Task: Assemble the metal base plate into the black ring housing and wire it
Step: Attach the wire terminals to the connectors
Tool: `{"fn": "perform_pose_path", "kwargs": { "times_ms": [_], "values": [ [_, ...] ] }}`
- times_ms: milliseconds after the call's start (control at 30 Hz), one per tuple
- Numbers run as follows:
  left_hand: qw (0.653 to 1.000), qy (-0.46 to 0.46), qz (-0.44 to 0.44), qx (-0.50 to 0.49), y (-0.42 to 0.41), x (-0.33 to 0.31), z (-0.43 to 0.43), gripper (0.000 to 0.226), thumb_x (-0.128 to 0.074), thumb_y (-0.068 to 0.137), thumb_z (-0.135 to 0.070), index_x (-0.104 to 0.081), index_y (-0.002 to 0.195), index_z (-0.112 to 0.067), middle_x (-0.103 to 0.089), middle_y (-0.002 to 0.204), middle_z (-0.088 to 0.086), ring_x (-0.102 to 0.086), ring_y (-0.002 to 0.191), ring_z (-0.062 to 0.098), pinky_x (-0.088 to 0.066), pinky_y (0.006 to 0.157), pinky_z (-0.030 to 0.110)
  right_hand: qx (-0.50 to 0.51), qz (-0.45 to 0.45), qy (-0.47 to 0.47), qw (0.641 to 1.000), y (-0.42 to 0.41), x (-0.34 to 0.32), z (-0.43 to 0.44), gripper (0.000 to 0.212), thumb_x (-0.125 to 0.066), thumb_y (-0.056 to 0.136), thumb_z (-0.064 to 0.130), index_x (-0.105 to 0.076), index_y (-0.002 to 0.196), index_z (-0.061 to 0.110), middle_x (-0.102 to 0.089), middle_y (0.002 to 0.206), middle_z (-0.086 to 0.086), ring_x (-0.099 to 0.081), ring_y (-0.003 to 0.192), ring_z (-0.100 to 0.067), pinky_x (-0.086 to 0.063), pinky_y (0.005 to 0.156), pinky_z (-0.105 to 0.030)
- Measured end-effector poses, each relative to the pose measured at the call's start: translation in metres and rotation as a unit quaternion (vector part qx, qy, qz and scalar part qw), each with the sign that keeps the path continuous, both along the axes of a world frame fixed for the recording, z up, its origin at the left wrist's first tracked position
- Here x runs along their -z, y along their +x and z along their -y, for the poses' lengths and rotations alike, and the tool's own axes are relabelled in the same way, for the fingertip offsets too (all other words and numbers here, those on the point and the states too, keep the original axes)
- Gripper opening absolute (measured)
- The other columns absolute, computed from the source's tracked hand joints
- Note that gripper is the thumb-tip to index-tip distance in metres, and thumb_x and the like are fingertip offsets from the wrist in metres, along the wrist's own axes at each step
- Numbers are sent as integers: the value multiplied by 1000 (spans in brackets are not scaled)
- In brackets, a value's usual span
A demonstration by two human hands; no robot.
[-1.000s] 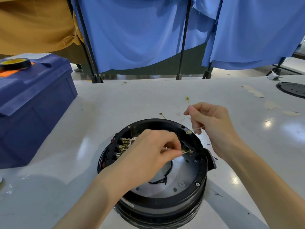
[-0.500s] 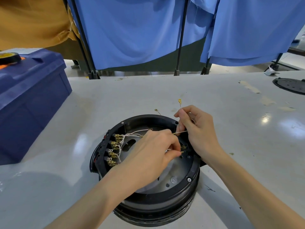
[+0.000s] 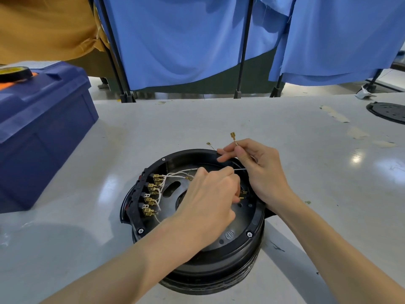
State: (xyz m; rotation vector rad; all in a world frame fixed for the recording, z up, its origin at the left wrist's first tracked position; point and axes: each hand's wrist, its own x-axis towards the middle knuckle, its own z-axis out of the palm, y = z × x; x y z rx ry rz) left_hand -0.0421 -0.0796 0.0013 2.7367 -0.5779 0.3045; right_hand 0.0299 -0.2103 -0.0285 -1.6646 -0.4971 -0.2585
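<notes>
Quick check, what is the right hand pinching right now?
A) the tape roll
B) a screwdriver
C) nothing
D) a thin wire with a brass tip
D: the right hand pinches a thin wire whose brass tip sticks up beyond the far rim of the black ring.

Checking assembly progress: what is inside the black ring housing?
Visible: metal base plate, brass terminals with white wires along the left wall. The left hand, pinching a wire, covers the plate's centre.
</notes>
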Motion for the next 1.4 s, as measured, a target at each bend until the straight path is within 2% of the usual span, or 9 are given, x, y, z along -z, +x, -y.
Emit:
{"fn": "perform_pose_path", "kwargs": {
  "times_ms": [167,400,733,800,900,1033,1133,1233,1400],
  "values": [
    [1000,-9,-1,7,2,0,-1,11,-61,89,-7,-60,88,-18,-60,97,-4,-29,72,12,-16,70,25,-4,-5,-20,1000,1,1,1,21,-49,101,5,-68,93,5,-76,82,-6,-70,99,-14,-48,94,-20],
    [999,2,9,-37,4,5,8,16,-58,92,-17,-46,83,-24,-59,101,-3,-54,90,20,-25,78,33,-2,-9,-20,1000,3,3,1,20,-49,101,3,-68,94,-1,-76,81,-7,-71,97,-11,-45,87,-11],
    [998,-38,44,-23,2,8,8,5,-63,88,-10,-64,85,-14,-63,93,1,-26,67,13,-22,62,25,7,-11,-22,1000,3,2,0,21,-49,101,5,-68,94,1,-76,81,-5,-71,95,-11,-45,90,-14],
    [997,-7,80,-19,-1,5,11,9,-72,77,-5,-65,76,-11,-65,81,2,-34,66,17,-14,56,30,9,-15,-22,1000,2,2,0,21,-49,101,4,-69,95,0,-76,82,-5,-71,92,-10,-44,87,-11],
    [996,35,72,-41,-6,-5,13,26,-86,46,-4,-63,55,-13,-62,57,-1,-44,50,19,-6,52,19,12,-21,-23,999,2,2,0,22,-49,101,5,-69,95,1,-76,81,-4,-70,93,-10,-45,89,-13],
    [984,131,123,-6,-7,-13,17,36,-88,21,-25,-59,42,-22,-54,45,-9,-48,42,11,-26,57,22,12,-34,-12,999,0,0,-1,22,-49,101,5,-70,93,4,-77,81,-4,-70,92,-9,-45,88,-13],
    [972,165,165,14,-6,-11,16,35,-87,23,-29,-60,43,-21,-54,45,-8,-48,41,11,-29,66,24,8,-41,-1,999,-2,-1,-2,23,-50,101,4,-70,91,6,-77,82,-4,-70,88,-8,-46,85,-11],
    [975,145,167,27,-5,-9,14,36,-88,26,-22,-58,46,-16,-54,47,-4,-46,39,15,-23,58,24,10,-38,-1,999,-2,-2,-2,23,-50,101,5,-71,91,7,-76,81,-5,-71,89,-10,-46,86,-12],
    [998,3,70,4,1,-2,14,25,-82,48,-9,-59,59,-12,-62,62,0,-56,55,22,-18,50,25,12,-32,-3,999,-3,-3,-3,25,-50,101,6,-68,87,14,-76,79,-4,-71,91,-12,-47,90,-14]
  ]
}}
